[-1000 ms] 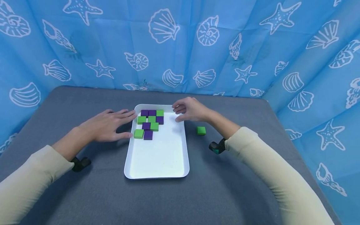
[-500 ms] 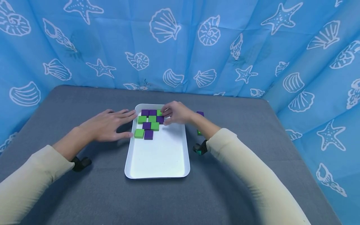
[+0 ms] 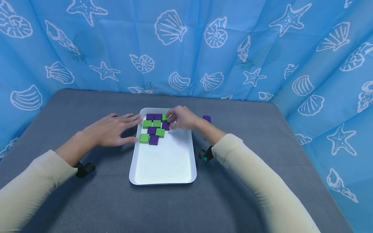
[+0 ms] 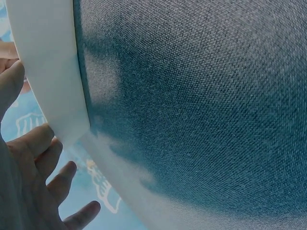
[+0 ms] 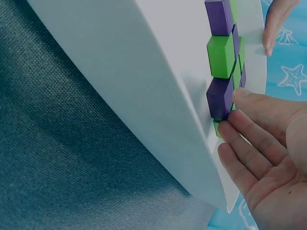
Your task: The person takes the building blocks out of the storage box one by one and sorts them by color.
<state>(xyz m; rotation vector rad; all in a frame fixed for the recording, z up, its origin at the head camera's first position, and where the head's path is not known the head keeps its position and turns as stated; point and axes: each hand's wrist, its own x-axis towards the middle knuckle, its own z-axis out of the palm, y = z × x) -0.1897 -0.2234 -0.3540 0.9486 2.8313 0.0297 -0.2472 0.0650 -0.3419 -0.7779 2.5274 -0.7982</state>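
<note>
- Far left, a cream sleeve point(image 3: 35, 184) crosses above the bench point(image 3: 102, 207), with a black wrist device point(image 3: 84, 170) by its cuff.
- Left hand point(image 3: 112, 131): grip spread wide, fingers extended, nothing held; the fingertips reach the left rim of the white tray point(image 3: 163, 168).
- In the tray, toward its far left, green and purple blocks point(image 3: 152, 130) sit in four uneven rows. The nearest row is a near green block point(image 3: 144, 138) beside a near purple block point(image 3: 153, 140).
- The second row from the far end holds two green blocks point(image 3: 147, 124) and, to their right, an end purple block point(image 3: 165, 125), slightly turned.
- Right hand point(image 3: 183, 118): grip narrowed, fingers bent, thumb and fingertips at the end purple block; I cannot tell whether they pinch it.
- Right of the tray, partly behind the right forearm, a loose purple block point(image 3: 206, 118) lies on the bench.
</note>
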